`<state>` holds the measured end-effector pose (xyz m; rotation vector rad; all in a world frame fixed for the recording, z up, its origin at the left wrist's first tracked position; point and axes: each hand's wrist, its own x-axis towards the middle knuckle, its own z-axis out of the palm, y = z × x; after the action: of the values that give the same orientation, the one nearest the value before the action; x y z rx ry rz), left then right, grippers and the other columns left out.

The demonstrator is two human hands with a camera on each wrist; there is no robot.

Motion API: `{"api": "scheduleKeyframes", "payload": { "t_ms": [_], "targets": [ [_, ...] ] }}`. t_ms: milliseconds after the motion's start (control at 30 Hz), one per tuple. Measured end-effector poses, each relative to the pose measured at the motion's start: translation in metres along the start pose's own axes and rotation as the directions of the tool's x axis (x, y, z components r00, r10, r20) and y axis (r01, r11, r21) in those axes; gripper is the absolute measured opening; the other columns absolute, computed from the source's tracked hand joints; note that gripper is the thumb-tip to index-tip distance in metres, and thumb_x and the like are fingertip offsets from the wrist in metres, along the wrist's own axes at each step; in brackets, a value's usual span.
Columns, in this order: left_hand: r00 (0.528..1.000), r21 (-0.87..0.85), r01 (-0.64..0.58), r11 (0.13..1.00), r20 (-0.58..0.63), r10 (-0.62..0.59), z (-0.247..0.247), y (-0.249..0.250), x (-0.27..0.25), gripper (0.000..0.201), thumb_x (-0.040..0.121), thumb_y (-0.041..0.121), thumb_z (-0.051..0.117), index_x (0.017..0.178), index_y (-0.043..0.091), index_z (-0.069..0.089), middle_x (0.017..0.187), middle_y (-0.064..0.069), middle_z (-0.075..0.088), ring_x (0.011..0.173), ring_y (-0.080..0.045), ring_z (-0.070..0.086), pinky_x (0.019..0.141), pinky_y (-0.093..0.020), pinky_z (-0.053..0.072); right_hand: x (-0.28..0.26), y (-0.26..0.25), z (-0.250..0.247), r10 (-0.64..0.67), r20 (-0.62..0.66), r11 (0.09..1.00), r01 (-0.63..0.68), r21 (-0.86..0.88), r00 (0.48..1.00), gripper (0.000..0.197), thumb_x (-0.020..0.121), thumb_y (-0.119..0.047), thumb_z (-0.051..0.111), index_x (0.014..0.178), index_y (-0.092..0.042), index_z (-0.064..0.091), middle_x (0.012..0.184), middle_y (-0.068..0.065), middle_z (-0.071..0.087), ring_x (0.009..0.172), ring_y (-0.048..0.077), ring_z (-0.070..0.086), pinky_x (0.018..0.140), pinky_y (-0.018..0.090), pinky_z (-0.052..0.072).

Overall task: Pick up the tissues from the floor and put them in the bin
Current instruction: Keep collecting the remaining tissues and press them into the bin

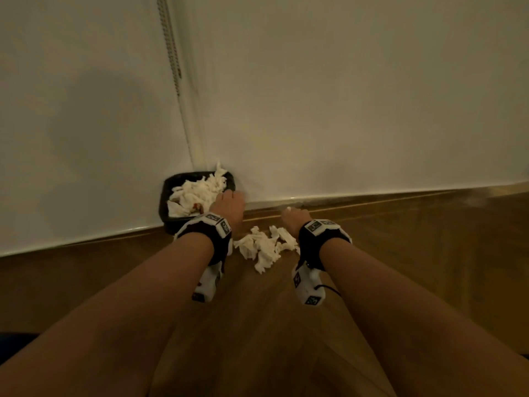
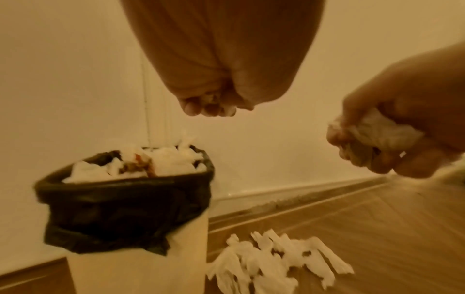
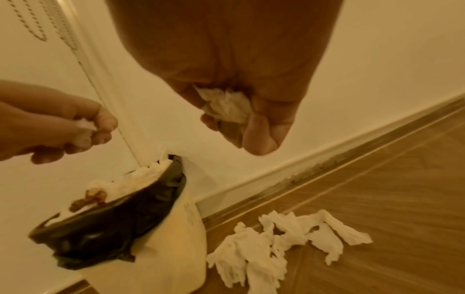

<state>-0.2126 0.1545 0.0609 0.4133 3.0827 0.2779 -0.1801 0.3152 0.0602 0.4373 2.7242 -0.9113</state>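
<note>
A cream bin (image 2: 135, 264) lined with a black bag (image 1: 165, 196) stands against the wall, heaped with white tissues (image 1: 197, 193). My left hand (image 1: 229, 204) hovers over the bin's right edge, fingers curled round a small wad of tissue (image 3: 83, 129). To its right my right hand (image 1: 296, 219) grips a bigger crumpled tissue (image 3: 226, 105) above the floor. Several loose tissues (image 1: 264, 246) lie on the wooden floor between my wrists, just right of the bin.
White wall and skirting board (image 1: 372, 193) run behind the bin. A bead chain (image 1: 171, 47) hangs down the wall above it. Wooden floor (image 1: 415, 253) stretches to the right and toward me.
</note>
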Motion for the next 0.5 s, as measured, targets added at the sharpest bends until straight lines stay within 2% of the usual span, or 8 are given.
{"api": "scheduleKeyframes", "payload": {
  "t_ms": [67, 133, 200, 233, 300, 367, 433, 500],
  "targets": [
    [0.999, -0.089, 0.046, 0.995, -0.014, -0.048, -0.022, -0.017, 0.005, 0.029, 0.092, 0.005, 0.046, 0.12, 0.007, 0.046, 0.13, -0.017, 0.039, 0.115, -0.032, 0.044, 0.095, -0.038, 0.04, -0.002, -0.019, 0.0, -0.004, -0.039, 1.0, 0.004, 0.001, 0.999, 0.032, 0.097, -0.009, 0.032, 0.119, 0.0, 0.053, 0.129, 0.018, 0.05, 0.116, 0.035, 0.049, 0.097, 0.041, 0.037],
    [0.996, -0.178, 0.074, 0.981, -0.028, -0.081, -0.043, -0.036, 0.008, 0.023, 0.09, 0.004, 0.047, 0.11, 0.014, 0.045, 0.118, -0.014, 0.044, 0.092, -0.029, 0.053, 0.076, -0.035, 0.044, 0.003, -0.036, 0.001, -0.039, -0.036, 0.999, 0.039, -0.003, 0.999, 0.033, 0.095, -0.006, 0.036, 0.126, -0.007, 0.047, 0.133, 0.016, 0.039, 0.118, 0.037, 0.045, 0.098, 0.04, 0.038],
    [0.985, -0.26, 0.102, 0.96, -0.107, -0.134, -0.063, -0.055, 0.011, 0.024, 0.086, 0.003, 0.044, 0.107, 0.014, 0.04, 0.1, -0.011, 0.045, 0.068, -0.023, 0.048, 0.058, -0.03, 0.038, 0.008, -0.053, 0.003, -0.084, -0.048, 0.991, 0.089, 0.102, 0.995, 0.037, 0.093, 0.001, 0.039, 0.129, -0.009, 0.039, 0.134, 0.017, 0.035, 0.113, 0.035, 0.047, 0.093, 0.037, 0.039],
    [0.979, -0.242, 0.098, 0.965, -0.151, -0.137, -0.072, -0.065, 0.015, 0.026, 0.084, -0.001, 0.044, 0.105, 0.014, 0.04, 0.1, -0.01, 0.046, 0.069, -0.022, 0.046, 0.057, -0.03, 0.038, 0.011, -0.061, 0.003, -0.108, -0.04, 0.982, 0.113, 0.152, 0.993, 0.039, 0.093, 0.002, 0.041, 0.13, -0.007, 0.036, 0.132, 0.017, 0.039, 0.106, 0.031, 0.048, 0.088, 0.035, 0.04],
    [0.985, -0.213, 0.081, 0.974, -0.132, -0.111, -0.085, -0.084, 0.02, 0.032, 0.085, -0.007, 0.044, 0.105, 0.017, 0.052, 0.111, -0.012, 0.045, 0.083, -0.026, 0.05, 0.069, -0.033, 0.043, 0.02, -0.077, 0.004, -0.146, -0.038, 0.965, 0.151, 0.213, 0.989, 0.039, 0.093, 0.0, 0.044, 0.13, -0.004, 0.032, 0.115, 0.014, 0.051, 0.092, 0.022, 0.047, 0.077, 0.03, 0.039],
    [0.981, -0.235, 0.087, 0.968, -0.151, -0.125, -0.091, -0.103, 0.027, 0.032, 0.088, -0.005, 0.046, 0.107, 0.013, 0.063, 0.117, -0.014, 0.047, 0.097, -0.03, 0.053, 0.083, -0.032, 0.043, 0.027, -0.09, 0.009, -0.162, -0.044, 0.956, 0.167, 0.241, 0.986, 0.035, 0.093, -0.006, 0.047, 0.126, -0.005, 0.035, 0.101, 0.009, 0.055, 0.088, 0.024, 0.05, 0.076, 0.035, 0.046],
    [0.968, -0.283, 0.113, 0.953, -0.184, -0.17, -0.086, -0.121, 0.035, 0.028, 0.087, -0.002, 0.048, 0.101, 0.011, 0.068, 0.114, -0.014, 0.057, 0.101, -0.029, 0.057, 0.082, -0.029, 0.043, 0.035, -0.101, 0.016, -0.173, -0.054, 0.959, 0.18, 0.219, 0.983, 0.033, 0.09, -0.01, 0.055, 0.12, -0.008, 0.041, 0.108, 0.012, 0.058, 0.094, 0.03, 0.056, 0.083, 0.042, 0.051],
    [0.942, -0.362, 0.171, 0.916, -0.214, -0.26, -0.077, -0.134, 0.039, 0.02, 0.085, 0.003, 0.054, 0.095, 0.014, 0.069, 0.108, -0.009, 0.065, 0.099, -0.024, 0.06, 0.078, -0.024, 0.043, 0.044, -0.109, 0.024, -0.193, -0.06, 0.96, 0.201, 0.193, 0.979, 0.032, 0.085, -0.012, 0.063, 0.112, -0.013, 0.046, 0.112, 0.013, 0.059, 0.097, 0.031, 0.059, 0.084, 0.044, 0.053]
  ]
}}
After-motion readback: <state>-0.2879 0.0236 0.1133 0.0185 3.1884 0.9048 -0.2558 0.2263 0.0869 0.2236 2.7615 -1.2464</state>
